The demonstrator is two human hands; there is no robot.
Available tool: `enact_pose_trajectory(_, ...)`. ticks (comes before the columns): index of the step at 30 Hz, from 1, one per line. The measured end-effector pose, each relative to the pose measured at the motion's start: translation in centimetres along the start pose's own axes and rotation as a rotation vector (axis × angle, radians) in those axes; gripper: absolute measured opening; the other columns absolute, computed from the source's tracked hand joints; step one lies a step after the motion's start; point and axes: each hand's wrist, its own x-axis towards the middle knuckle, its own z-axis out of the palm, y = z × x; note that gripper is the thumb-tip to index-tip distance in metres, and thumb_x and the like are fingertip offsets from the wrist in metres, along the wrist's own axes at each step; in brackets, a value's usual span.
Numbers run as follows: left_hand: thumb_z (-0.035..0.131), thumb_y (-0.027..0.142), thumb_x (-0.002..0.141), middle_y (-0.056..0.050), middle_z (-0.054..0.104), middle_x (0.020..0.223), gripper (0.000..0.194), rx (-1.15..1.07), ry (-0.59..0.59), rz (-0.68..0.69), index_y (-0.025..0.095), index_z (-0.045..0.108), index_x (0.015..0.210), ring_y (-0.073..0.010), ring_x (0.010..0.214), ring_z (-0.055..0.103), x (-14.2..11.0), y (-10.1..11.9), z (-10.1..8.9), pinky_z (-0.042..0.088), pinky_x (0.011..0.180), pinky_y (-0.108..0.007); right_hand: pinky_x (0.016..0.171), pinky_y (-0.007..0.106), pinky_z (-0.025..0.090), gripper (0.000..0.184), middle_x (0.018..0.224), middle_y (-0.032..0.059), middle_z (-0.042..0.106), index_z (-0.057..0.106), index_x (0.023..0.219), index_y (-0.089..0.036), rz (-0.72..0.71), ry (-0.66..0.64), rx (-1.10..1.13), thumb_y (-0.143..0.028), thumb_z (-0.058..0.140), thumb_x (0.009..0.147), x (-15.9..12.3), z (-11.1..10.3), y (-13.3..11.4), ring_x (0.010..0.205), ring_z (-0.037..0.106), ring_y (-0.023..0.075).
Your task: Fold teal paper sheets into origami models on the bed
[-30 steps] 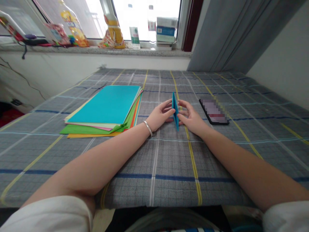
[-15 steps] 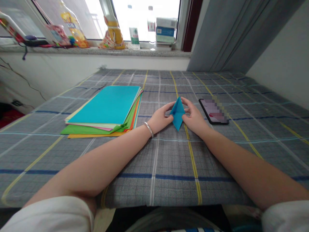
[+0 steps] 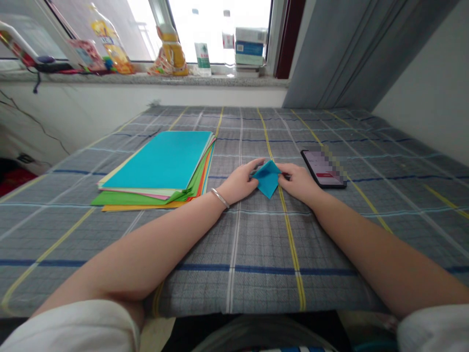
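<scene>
A small folded piece of blue paper lies nearly flat on the grey checked cloth, its point toward me. My left hand pinches its left edge, and a bracelet sits on that wrist. My right hand grips its right edge with curled fingers. Both forearms rest on the cloth.
A stack of coloured paper sheets with a turquoise sheet on top lies left of my hands. A phone lies just right of my right hand. Bottles and boxes line the window sill behind.
The blue paper stood upright as a narrow folded shape, then opened out wider and now lies low on the cloth. Both hands dropped with it.
</scene>
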Motion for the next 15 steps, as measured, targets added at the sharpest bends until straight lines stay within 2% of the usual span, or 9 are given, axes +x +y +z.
enact_pose_trajectory(4,0.040,0.015,0.090,-0.007,0.059,0.138,0.049,0.289,-0.073,-0.042,0.019,0.051,0.137,-0.0231,0.125,0.055,0.0,0.6,0.1,0.039,0.109,-0.045,0.084,0.035,0.049,0.035,0.110,0.0051,0.073,0.071,0.112,-0.023,0.007,-0.028,-0.062,-0.016,0.051,0.084,0.1,-0.3,-0.4,0.098,0.066,0.0221)
enact_pose_trajectory(8,0.036,0.025,0.099,-0.009,0.068,0.121,0.040,0.540,-0.034,-0.062,0.019,0.053,0.135,-0.0244,0.115,0.061,-0.2,1.3,0.4,0.034,0.110,-0.049,0.069,0.031,0.043,0.019,0.095,0.0056,0.070,0.071,0.093,-0.021,0.070,0.014,-0.287,-0.026,0.054,0.088,0.2,-0.6,-1.6,0.085,0.062,0.0200)
enact_pose_trajectory(11,0.036,0.027,0.101,-0.008,0.072,0.112,0.041,0.600,-0.016,-0.050,0.021,0.051,0.139,-0.0226,0.110,0.063,-0.2,1.3,0.3,0.031,0.111,-0.048,0.058,0.030,0.034,0.013,0.087,0.0036,0.067,0.068,0.083,-0.021,0.123,0.054,-0.436,-0.027,0.057,0.086,0.3,-0.8,-2.2,0.075,0.059,0.0179)
enact_pose_trajectory(15,0.040,0.022,0.098,-0.009,0.069,0.120,0.045,0.555,-0.034,-0.070,0.021,0.049,0.142,-0.0218,0.111,0.063,0.0,0.4,-0.1,0.037,0.108,-0.044,0.056,0.029,0.030,0.007,0.085,0.0017,0.066,0.066,0.085,-0.022,0.111,0.038,-0.484,-0.026,0.060,0.084,0.2,-1.0,-2.3,0.076,0.058,0.0171)
